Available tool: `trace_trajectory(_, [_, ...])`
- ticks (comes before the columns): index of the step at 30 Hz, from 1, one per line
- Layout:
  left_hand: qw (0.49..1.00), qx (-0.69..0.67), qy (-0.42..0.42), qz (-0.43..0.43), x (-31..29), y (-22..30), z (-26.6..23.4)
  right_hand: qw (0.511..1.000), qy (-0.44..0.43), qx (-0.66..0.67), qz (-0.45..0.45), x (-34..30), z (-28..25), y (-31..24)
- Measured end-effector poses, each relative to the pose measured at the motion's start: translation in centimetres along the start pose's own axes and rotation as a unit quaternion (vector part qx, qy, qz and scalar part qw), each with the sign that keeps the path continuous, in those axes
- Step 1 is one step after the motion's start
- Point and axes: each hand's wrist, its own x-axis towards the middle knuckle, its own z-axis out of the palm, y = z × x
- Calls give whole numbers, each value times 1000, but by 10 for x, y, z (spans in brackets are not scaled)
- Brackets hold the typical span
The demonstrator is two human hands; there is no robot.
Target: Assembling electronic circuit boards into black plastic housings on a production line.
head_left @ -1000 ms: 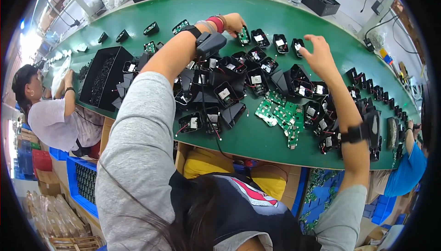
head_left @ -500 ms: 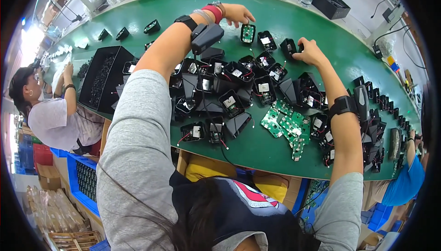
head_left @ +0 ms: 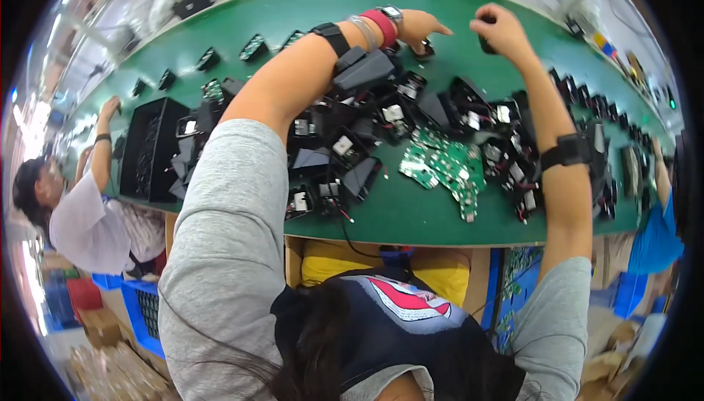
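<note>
My right hand (head_left: 506, 33) is closed around a small black plastic housing (head_left: 486, 38), raised over the far part of the green table. To its left, my left hand (head_left: 422, 27) reaches out with its index finger stretched to the right. Its other fingers hang just over another black housing (head_left: 427, 51); whether they touch it I cannot tell. Below my hands lies a crowded heap of open black housings (head_left: 394, 115) with white parts and thin red wires inside. A pile of green circuit boards (head_left: 444, 166) lies at the near middle. My left forearm hides part of the heap.
The green table (head_left: 381, 225) curves across the view. A black bin (head_left: 150, 144) of small dark parts stands left. A row of housings (head_left: 208, 58) runs along the far left, another (head_left: 601, 111) at the right. A co-worker (head_left: 88, 210) sits left; another person's sleeve (head_left: 656, 236) shows right.
My right hand has risen and moved away from the heap with the black housing in it. My left hand has shifted right from a housing with a green board. The whole view has turned a little.
</note>
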Motion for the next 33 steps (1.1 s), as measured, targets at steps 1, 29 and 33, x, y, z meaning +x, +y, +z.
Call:
trace_trajectory(1, [997, 41, -53, -34, 3, 0, 5, 997, 11, 74, 13, -14, -22, -10])
trace_trajectory(29, [997, 26, -7, -79, -172, 246, 27, 975, 134, -161, -68, -230, -24, -109])
trace_trajectory(33, [983, 73, 75, -150, -184, 261, 23, 988, 126, -79, 40, -279, -31, -97])
